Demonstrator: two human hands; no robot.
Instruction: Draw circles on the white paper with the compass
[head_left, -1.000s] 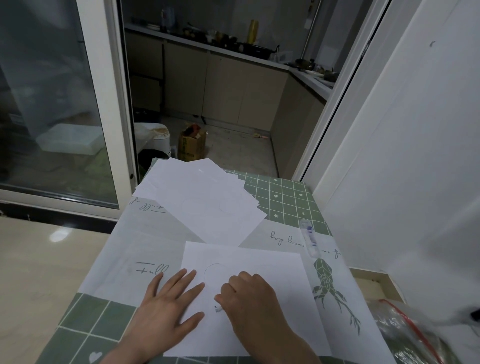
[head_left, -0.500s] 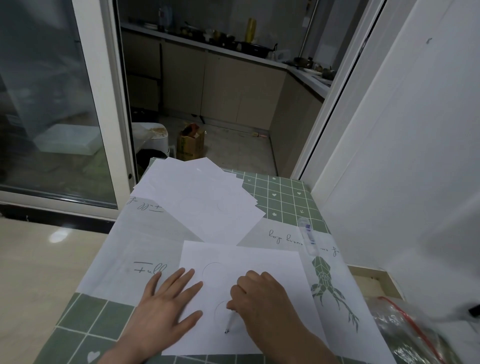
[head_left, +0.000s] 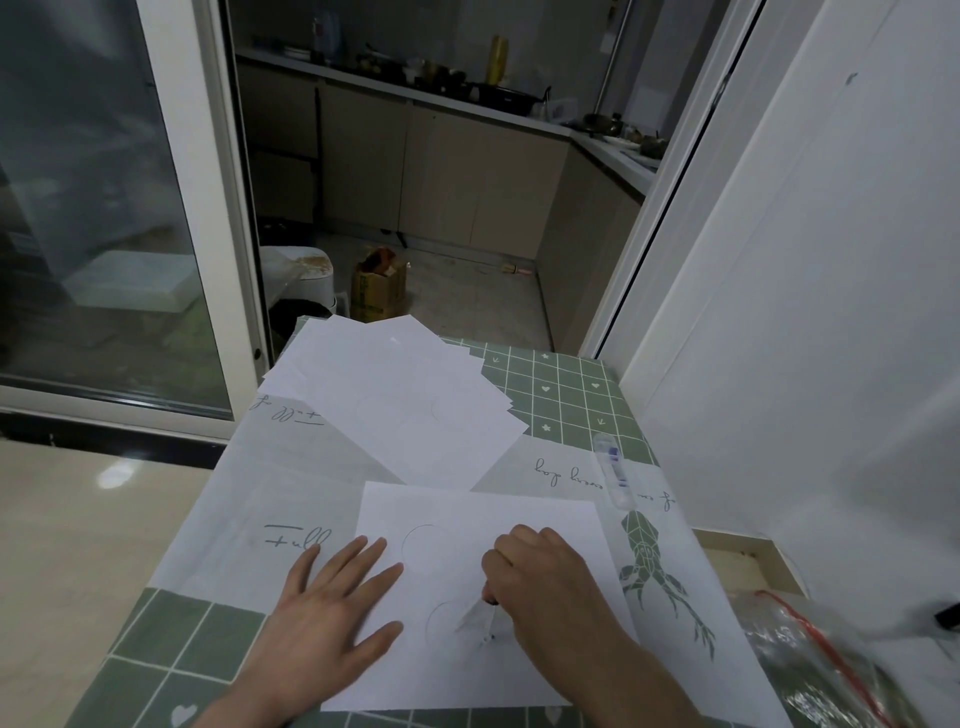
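A white paper (head_left: 545, 519) lies on the table in front of me. It carries a faint pencil arc near its upper left and a second partial arc lower down. My left hand (head_left: 332, 613) rests flat on the sheet's left edge, fingers spread. My right hand (head_left: 545, 587) is closed on the top of the compass (head_left: 485, 621), whose legs point down onto the paper and look blurred. Most of the compass is hidden under my fingers.
A fanned stack of white sheets (head_left: 405, 400) lies at the table's far side. A clear plastic tube (head_left: 613, 470) lies to the right on the green patterned tablecloth (head_left: 561, 395). A plastic bag (head_left: 815, 660) sits at the lower right. A white wall stands to the right.
My right hand has shifted down and to the right on the paper with the compass. A second arc has appeared below the first. My left hand has stayed flat.
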